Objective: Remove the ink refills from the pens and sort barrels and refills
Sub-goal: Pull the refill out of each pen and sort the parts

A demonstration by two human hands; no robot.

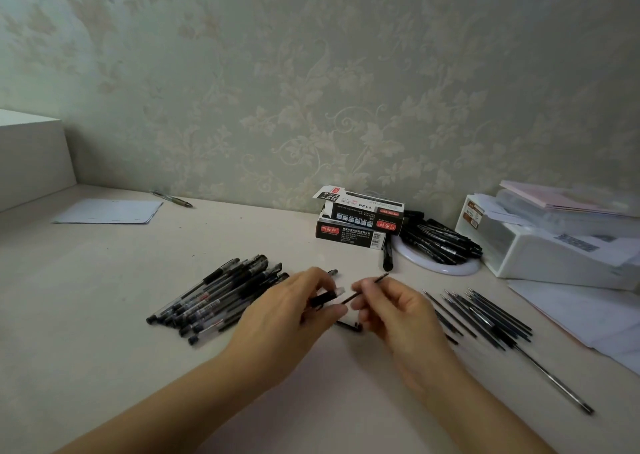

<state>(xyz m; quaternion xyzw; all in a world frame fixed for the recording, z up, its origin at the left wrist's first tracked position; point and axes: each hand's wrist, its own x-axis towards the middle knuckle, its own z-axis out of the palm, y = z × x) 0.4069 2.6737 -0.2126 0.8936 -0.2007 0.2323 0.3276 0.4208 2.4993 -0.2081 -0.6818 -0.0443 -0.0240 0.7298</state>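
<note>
My left hand point(294, 311) grips a clear pen barrel with a black grip point(325, 297) above the middle of the table. My right hand point(391, 311) pinches a thin black ink refill point(367, 285), whose tip points up and to the right, just clear of the barrel's open end. A heap of several black gel pens point(221, 294) lies to the left of my left hand. A row of several loose refills point(485, 315) lies to the right of my right hand. One longer refill point(557, 381) lies apart at the lower right. A small dark piece point(349, 326) lies under my hands.
Two stacked black pen boxes point(356, 221) stand at the back by the wall. Beside them a white round plate point(440, 263) holds black pens. A white storage box with papers point(554, 242) sits at the right. A sheet of paper point(110, 211) and a pen point(173, 199) lie far left.
</note>
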